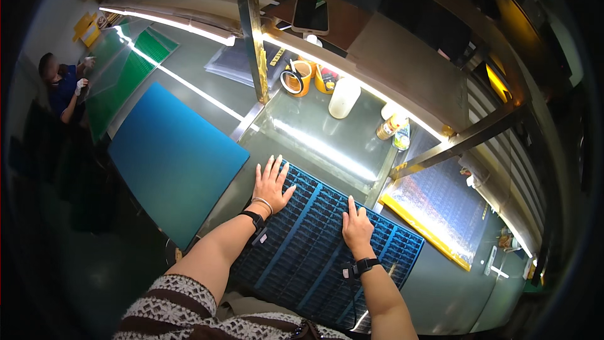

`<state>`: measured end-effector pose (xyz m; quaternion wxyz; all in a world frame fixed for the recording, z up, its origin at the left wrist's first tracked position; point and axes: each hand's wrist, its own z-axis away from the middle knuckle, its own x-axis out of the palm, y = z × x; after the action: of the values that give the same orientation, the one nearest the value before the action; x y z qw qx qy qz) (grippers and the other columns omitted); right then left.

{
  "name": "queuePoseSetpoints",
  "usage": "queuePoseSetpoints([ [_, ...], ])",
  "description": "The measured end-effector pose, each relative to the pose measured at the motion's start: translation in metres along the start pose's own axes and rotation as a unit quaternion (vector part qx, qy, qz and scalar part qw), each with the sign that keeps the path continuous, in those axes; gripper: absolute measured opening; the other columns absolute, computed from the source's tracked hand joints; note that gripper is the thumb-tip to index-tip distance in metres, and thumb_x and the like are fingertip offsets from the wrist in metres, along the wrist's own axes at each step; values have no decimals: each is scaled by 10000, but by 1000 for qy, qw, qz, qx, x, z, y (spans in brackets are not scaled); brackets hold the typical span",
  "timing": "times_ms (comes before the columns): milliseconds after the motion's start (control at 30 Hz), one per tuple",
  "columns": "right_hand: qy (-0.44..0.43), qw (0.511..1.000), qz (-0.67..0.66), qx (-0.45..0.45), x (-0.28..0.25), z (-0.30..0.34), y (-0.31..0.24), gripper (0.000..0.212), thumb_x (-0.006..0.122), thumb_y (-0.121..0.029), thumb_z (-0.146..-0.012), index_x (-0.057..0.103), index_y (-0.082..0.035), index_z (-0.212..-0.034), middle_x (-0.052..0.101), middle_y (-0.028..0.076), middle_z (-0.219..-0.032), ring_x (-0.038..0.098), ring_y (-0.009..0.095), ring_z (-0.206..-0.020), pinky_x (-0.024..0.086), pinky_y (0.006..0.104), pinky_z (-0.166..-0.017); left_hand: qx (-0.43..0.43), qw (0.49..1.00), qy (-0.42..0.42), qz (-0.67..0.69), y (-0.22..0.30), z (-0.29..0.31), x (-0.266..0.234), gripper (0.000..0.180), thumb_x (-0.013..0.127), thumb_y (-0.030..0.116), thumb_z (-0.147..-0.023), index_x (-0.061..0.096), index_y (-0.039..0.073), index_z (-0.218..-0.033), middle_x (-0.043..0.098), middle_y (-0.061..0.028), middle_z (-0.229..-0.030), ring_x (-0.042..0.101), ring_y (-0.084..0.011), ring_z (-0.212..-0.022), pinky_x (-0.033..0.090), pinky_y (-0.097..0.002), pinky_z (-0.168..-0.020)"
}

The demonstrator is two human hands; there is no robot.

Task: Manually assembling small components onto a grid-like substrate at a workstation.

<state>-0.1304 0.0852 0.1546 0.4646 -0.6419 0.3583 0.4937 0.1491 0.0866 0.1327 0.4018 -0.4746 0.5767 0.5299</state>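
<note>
1. My left hand (272,184) lies flat, fingers spread, on the far left corner of the dark blue grid tray (327,245); its grip is apart, clamped on nothing.
2. My right hand (356,226) rests palm down near the tray's middle, toward its far edge, fingers loosely together and likewise closed on nothing.
3. The tray lies flat at the desk's (296,132) near edge, right in front of me.
4. I judge it a thin moulded plastic piece: light, fairly stiff, yet liable to flex across its long span.
5. Its many small cells look shallow, so anything in them could spill if it tilts.
6. I would take it by two opposite edges, keeping it level.
</note>
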Motion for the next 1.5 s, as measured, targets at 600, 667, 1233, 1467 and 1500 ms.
queuePoseSetpoints([
  [600, 102, 982, -144, 64, 14, -35, 35, 269, 586, -194, -848, 598, -38, -1067, 610, 185, -856, 597, 349, -802, 481, 420, -734, 34, 999, 14, 18, -2, -5, 9, 691, 523, 458, -866, 360, 40, -1392, 227, -184, -1497, 150, -370, -1399, 87, -604, -1097],
  [667, 125, 971, -184, 91, -4, -73, 35, 273, 603, -113, -822, 589, -6, -1072, 602, 189, -848, 590, 335, -757, 478, 394, -722, 26, 999, 6, 20, -4, -5, 6, 687, 539, 440, -855, 371, 30, -1380, 239, -194, -1490, 161, -376, -1395, 90, -606, -1096],
  [1233, 150, 901, -119, 390, 2, -238, 93, 323, 530, -103, -845, 487, 37, -1133, 622, 311, -985, 606, 448, -965, 477, 480, -851, 32, 999, 4, 30, -2, -6, -1, 699, 594, 380, -818, 371, 0, -1360, 254, -208, -1480, 180, -384, -1388, 93, -611, -1094],
  [1467, 214, 894, -79, 386, 49, -233, 129, 262, 509, -81, -867, 489, 45, -1096, 639, 283, -897, 657, 409, -835, 542, 469, -729, 49, 998, 0, 30, 1, -2, -2, 695, 578, 390, -827, 367, 3, -1365, 252, -206, -1482, 181, -385, -1388, 97, -613, -1093],
  [1500, 260, 849, -201, 414, 67, -223, 178, 208, 487, -71, -887, 481, 27, -1071, 630, 253, -825, 654, 374, -700, 542, 451, -599, 86, 995, 14, 38, 13, -14, -1, 696, 573, 407, -830, 373, 7, -1364, 262, -206, -1478, 183, -386, -1388, 102, -617, -1091],
])
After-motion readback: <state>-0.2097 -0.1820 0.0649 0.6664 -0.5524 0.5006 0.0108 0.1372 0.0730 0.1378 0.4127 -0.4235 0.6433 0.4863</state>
